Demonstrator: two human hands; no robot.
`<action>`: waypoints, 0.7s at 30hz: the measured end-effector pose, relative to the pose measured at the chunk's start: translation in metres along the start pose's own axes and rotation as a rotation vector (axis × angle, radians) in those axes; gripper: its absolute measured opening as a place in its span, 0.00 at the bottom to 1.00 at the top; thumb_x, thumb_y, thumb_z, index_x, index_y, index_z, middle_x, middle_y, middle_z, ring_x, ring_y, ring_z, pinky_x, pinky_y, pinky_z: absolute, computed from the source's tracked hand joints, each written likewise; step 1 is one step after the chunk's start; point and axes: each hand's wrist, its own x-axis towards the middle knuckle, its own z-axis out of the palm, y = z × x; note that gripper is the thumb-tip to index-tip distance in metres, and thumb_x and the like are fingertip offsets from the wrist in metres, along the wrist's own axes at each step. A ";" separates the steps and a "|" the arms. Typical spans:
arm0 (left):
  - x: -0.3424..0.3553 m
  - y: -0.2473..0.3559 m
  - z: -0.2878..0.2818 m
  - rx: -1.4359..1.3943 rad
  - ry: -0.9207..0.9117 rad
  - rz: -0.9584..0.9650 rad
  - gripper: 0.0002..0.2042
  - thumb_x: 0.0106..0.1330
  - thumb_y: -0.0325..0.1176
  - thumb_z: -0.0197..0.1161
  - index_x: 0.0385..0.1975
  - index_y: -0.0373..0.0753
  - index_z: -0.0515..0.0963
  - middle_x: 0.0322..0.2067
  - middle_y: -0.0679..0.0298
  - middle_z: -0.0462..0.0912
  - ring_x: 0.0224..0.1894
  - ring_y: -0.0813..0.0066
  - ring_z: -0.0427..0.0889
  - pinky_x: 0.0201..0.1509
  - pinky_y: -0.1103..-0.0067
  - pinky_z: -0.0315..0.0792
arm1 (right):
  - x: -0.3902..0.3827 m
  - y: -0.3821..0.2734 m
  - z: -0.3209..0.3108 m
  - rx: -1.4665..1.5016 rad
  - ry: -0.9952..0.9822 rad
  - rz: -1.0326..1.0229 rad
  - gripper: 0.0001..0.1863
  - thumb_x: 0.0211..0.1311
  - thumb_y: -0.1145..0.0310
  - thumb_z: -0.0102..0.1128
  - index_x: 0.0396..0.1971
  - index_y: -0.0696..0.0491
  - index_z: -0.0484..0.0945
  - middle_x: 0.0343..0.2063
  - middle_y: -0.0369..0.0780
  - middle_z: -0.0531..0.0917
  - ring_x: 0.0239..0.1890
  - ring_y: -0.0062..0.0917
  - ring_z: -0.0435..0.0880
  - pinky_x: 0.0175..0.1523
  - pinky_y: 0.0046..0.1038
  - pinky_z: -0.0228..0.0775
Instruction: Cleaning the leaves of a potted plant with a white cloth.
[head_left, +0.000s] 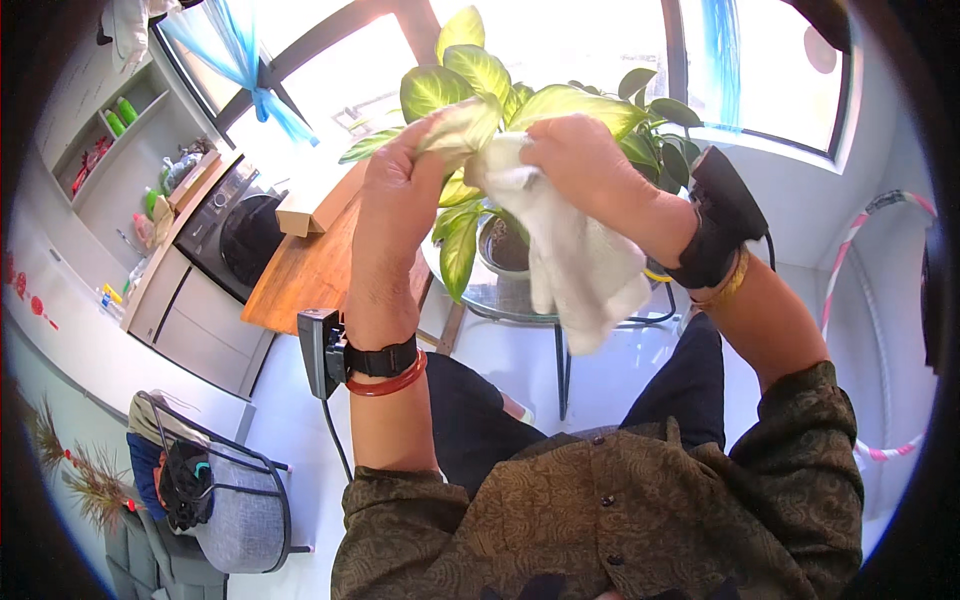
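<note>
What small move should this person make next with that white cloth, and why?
Probably draw the white cloth gently along the pale green leaf: the left hand seems to be steadying that leaf, while the right hand grips the cloth's upper part right beside it.

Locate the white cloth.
In the head view, just right of centre, the white cloth hangs from the right hand, beside the plant pot.
</note>
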 end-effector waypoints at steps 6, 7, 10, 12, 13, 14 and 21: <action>-0.007 -0.008 0.008 0.528 -0.337 0.521 0.27 0.51 0.14 0.47 0.55 0.40 0.70 0.52 0.52 0.73 0.54 0.57 0.73 0.59 0.73 0.66 | -0.003 0.005 -0.003 0.771 -0.002 0.205 0.12 0.58 0.69 0.52 0.31 0.63 0.79 0.23 0.40 0.81 0.26 0.22 0.78 0.32 0.25 0.70; -0.009 -0.009 0.009 0.524 -0.336 0.519 0.27 0.51 0.14 0.47 0.55 0.40 0.70 0.52 0.52 0.73 0.54 0.57 0.73 0.59 0.73 0.66 | -0.003 0.004 -0.005 0.878 -0.039 0.159 0.13 0.60 0.68 0.52 0.33 0.64 0.79 0.24 0.38 0.80 0.26 0.18 0.77 0.32 0.23 0.70; -0.016 -0.006 0.012 0.581 -0.261 0.510 0.32 0.50 0.12 0.47 0.58 0.45 0.68 0.48 0.55 0.77 0.52 0.66 0.75 0.56 0.77 0.67 | -0.013 -0.003 -0.018 1.086 -0.117 0.136 0.13 0.60 0.68 0.53 0.33 0.64 0.79 0.26 0.37 0.81 0.26 0.15 0.78 0.32 0.19 0.70; -0.019 -0.002 0.012 0.539 -0.308 0.387 0.31 0.50 0.14 0.48 0.58 0.42 0.65 0.51 0.50 0.72 0.54 0.54 0.72 0.58 0.70 0.66 | -0.016 -0.002 -0.021 1.194 -0.166 0.136 0.12 0.62 0.68 0.53 0.35 0.63 0.79 0.27 0.37 0.81 0.27 0.15 0.78 0.32 0.17 0.70; -0.020 -0.001 0.012 0.537 -0.305 0.384 0.31 0.50 0.14 0.48 0.58 0.42 0.65 0.51 0.50 0.72 0.54 0.54 0.72 0.58 0.70 0.66 | -0.017 -0.002 -0.021 1.194 -0.170 0.137 0.12 0.62 0.68 0.53 0.35 0.63 0.79 0.27 0.37 0.81 0.27 0.15 0.78 0.32 0.17 0.70; -0.021 -0.001 0.013 0.514 -0.308 0.348 0.30 0.50 0.14 0.48 0.58 0.41 0.65 0.51 0.50 0.73 0.54 0.53 0.72 0.58 0.70 0.66 | -0.018 -0.003 -0.022 1.119 -0.141 0.122 0.12 0.61 0.69 0.53 0.35 0.63 0.78 0.28 0.37 0.81 0.27 0.15 0.78 0.32 0.17 0.71; -0.021 -0.005 0.021 0.494 -0.279 0.369 0.30 0.52 0.17 0.57 0.59 0.46 0.65 0.43 0.54 0.79 0.47 0.64 0.79 0.51 0.75 0.70 | -0.028 0.009 -0.033 0.889 0.004 0.039 0.11 0.60 0.71 0.56 0.38 0.62 0.78 0.30 0.39 0.81 0.31 0.19 0.80 0.36 0.19 0.74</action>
